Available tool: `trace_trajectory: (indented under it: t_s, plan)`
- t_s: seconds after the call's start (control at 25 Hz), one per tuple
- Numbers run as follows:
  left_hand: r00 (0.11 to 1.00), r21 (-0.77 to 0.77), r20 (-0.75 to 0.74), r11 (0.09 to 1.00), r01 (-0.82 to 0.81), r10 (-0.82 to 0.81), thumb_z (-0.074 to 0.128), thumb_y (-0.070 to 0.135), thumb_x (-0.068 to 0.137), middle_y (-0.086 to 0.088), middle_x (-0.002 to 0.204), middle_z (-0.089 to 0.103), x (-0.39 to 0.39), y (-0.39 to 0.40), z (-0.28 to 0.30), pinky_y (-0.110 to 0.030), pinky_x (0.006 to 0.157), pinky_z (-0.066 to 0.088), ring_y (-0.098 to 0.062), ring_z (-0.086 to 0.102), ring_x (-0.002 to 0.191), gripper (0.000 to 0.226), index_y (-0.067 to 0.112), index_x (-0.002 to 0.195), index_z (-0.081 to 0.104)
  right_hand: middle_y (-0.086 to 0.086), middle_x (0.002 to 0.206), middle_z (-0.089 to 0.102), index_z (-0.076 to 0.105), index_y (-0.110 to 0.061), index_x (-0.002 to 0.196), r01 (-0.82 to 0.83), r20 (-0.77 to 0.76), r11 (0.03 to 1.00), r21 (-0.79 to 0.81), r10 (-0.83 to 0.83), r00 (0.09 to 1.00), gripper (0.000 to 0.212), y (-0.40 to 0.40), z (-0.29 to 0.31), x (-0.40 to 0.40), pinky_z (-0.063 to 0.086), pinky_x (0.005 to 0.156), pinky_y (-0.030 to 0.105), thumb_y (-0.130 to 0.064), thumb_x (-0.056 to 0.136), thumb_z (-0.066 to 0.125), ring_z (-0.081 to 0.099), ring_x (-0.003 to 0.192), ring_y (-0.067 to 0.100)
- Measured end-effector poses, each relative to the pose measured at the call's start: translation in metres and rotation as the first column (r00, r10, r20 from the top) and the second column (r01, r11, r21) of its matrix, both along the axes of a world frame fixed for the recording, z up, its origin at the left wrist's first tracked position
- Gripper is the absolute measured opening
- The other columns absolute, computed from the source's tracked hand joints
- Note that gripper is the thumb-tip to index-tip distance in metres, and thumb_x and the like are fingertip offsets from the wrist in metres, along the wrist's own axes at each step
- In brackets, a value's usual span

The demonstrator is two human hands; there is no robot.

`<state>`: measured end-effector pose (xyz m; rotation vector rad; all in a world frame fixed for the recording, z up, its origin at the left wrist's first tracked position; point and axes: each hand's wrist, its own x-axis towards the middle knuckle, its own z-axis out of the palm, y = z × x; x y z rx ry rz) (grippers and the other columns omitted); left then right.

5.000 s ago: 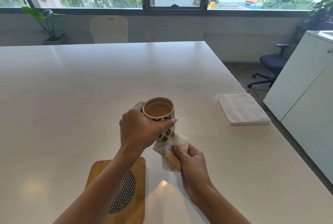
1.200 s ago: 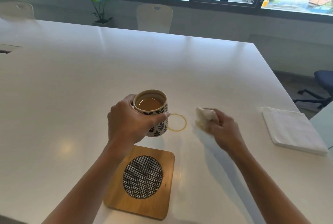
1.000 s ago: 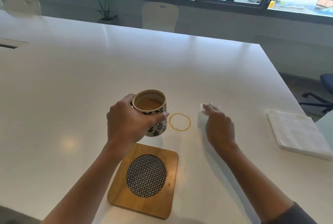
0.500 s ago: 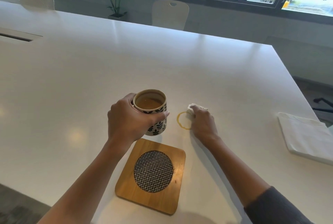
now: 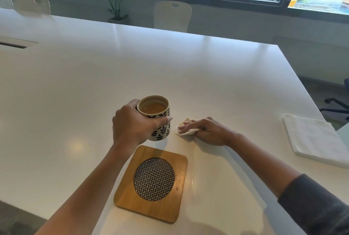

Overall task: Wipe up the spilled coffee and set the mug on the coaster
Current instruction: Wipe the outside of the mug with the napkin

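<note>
My left hand [image 5: 135,126] grips a leaf-patterned mug [image 5: 157,119] full of coffee, held just above the white table [image 5: 132,64]. Right of the mug, my right hand [image 5: 206,129] presses a crumpled white tissue [image 5: 184,129] flat on the table where the coffee ring was; no ring shows now. A square wooden coaster [image 5: 153,182] with a round woven black-and-white centre lies in front of the mug, bare.
A stack of white napkins [image 5: 317,140] lies near the table's right edge. White chairs [image 5: 171,16] and a potted plant [image 5: 115,4] stand beyond the far edge. An office chair base [image 5: 336,106] is on the floor to the right.
My right hand brought the tissue left onto the coffee ring, which is now covered. The mug stays held in my left hand, and the view shifted left.
</note>
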<state>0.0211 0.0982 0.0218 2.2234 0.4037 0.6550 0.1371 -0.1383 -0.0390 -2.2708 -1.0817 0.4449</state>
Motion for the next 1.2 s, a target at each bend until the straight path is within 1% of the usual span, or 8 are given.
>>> trace_trajectory:
  t_s: [0.24,0.6,0.76,0.84,0.92,1.04,1.12,1.2]
  plan:
    - [1.0,0.012,-0.002,1.0,-0.005,0.005,0.083,0.076,0.049,0.007,0.092,0.077,0.014,-0.006,-0.007,-0.012,0.058,0.042,-0.012,0.068,0.081,0.077,0.024,0.105,0.073,-0.018,0.131,0.066,0.075,-0.031,0.117,-0.026,-0.164,0.996,0.08,0.039,0.986,0.034,-0.022,0.0,-0.003,0.031,0.12,0.036,-0.013,0.098,0.053,0.05,0.134,0.0]
    - [0.997,0.002,-0.008,0.997,0.083,-0.083,0.083,0.076,0.047,0.009,0.094,0.076,0.045,-0.03,-0.013,-0.02,0.064,0.05,-0.009,0.067,0.081,0.078,0.025,0.104,0.072,-0.009,0.126,0.07,0.075,-0.022,0.117,-0.005,-0.355,0.993,0.119,0.047,0.934,0.028,-0.054,0.01,-0.042,0.034,0.118,0.045,-0.019,0.097,0.057,0.057,0.129,0.009]
    - [0.992,-0.004,-0.02,0.993,0.122,-0.122,0.083,0.077,0.044,0.01,0.092,0.076,0.058,-0.041,-0.018,-0.026,0.068,0.055,-0.009,0.067,0.08,0.076,0.027,0.101,0.072,0.0,0.121,0.074,0.076,-0.013,0.114,0.073,-0.512,0.985,0.159,0.019,0.859,0.029,-0.071,0.017,-0.069,0.041,0.113,0.041,-0.011,0.091,0.06,0.063,0.123,0.018]
    - [0.991,-0.004,-0.025,0.992,0.129,-0.129,0.082,0.077,0.043,0.012,0.089,0.075,0.062,-0.044,-0.02,-0.027,0.069,0.056,-0.011,0.069,0.081,0.076,0.028,0.099,0.071,0.006,0.119,0.074,0.076,-0.007,0.113,0.152,-0.626,0.968,0.198,0.006,0.78,0.032,-0.086,0.021,-0.085,0.049,0.099,0.031,-0.008,0.087,0.059,0.066,0.115,0.023]
    - [0.988,-0.003,-0.031,0.989,0.148,-0.148,0.081,0.078,0.042,0.012,0.088,0.075,0.066,-0.048,-0.02,-0.03,0.071,0.057,-0.012,0.07,0.082,0.077,0.028,0.099,0.071,0.013,0.109,0.075,0.077,-0.005,0.107,0.39,-0.751,0.871,0.299,-0.037,0.659,0.033,-0.104,0.027,-0.099,0.054,0.079,0.025,-0.003,0.079,0.06,0.069,0.096,0.024]
    - [0.984,-0.005,-0.042,0.985,0.172,-0.172,0.081,0.078,0.041,0.011,0.088,0.075,0.07,-0.054,-0.02,-0.035,0.075,0.059,-0.014,0.07,0.083,0.077,0.027,0.098,0.071,0.015,0.085,0.076,0.081,-0.008,0.091,0.793,-0.881,0.466,0.391,-0.058,0.469,0.028,-0.13,0.033,-0.109,0.06,0.059,0.028,-0.003,0.07,0.062,0.074,0.069,0.023]
    - [0.979,0.0,-0.053,0.98,0.197,-0.196,0.081,0.077,0.042,0.01,0.089,0.075,0.071,-0.057,-0.021,-0.035,0.075,0.059,-0.015,0.07,0.084,0.077,0.027,0.099,0.071,0.014,0.086,0.076,0.08,-0.008,0.095,0.877,-0.907,0.271,0.395,-0.037,0.42,0.03,-0.141,0.035,-0.113,0.061,0.056,0.027,-0.008,0.078,0.056,0.075,0.067,0.022]
    - [0.974,-0.003,-0.065,0.976,0.219,-0.219,0.082,0.076,0.042,0.01,0.089,0.075,0.072,-0.059,-0.023,-0.034,0.074,0.059,-0.015,0.07,0.084,0.077,0.027,0.1,0.071,0.012,0.088,0.077,0.076,-0.008,0.104,0.903,-0.913,0.168,0.395,-0.036,0.406,0.03,-0.146,0.036,-0.118,0.061,0.057,0.026,-0.013,0.083,0.054,0.076,0.069,0.019]
